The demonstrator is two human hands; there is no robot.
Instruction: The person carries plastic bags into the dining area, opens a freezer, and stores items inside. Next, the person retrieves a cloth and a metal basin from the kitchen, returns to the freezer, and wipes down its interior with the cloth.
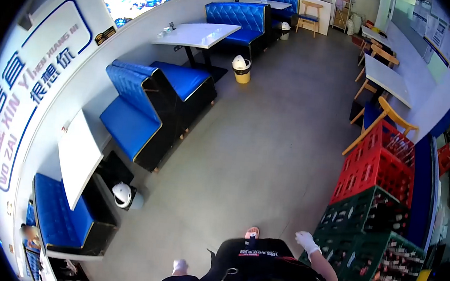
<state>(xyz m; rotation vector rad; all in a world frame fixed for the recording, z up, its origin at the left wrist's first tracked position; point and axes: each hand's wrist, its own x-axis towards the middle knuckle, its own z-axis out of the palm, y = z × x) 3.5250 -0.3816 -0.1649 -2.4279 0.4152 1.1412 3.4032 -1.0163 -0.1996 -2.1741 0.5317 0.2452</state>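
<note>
My right hand (307, 241), in a white glove, hangs beside my body near the stacked green crates (339, 252). Its fingers look loosely bent and slightly apart, with nothing seen in them. On the other side, my left hand (180, 266), also white-gloved, hangs low over the grey floor. Its fingers are too small and foreshortened to make out, and no object shows in it. The green crates hold many bottles. Red crates (364, 171) are stacked just beyond them. A dark apron (250, 252) covers my front, and a sandalled foot (252, 232) shows below it.
Blue booth seats (130, 124) and white tables (78, 154) line the left wall. Lidded bins stand on the floor, one nearby (124, 195) and one farther off (241, 69). Along the right are wooden chairs (379, 124) and white tables (385, 79). Grey floor (246, 142) runs between.
</note>
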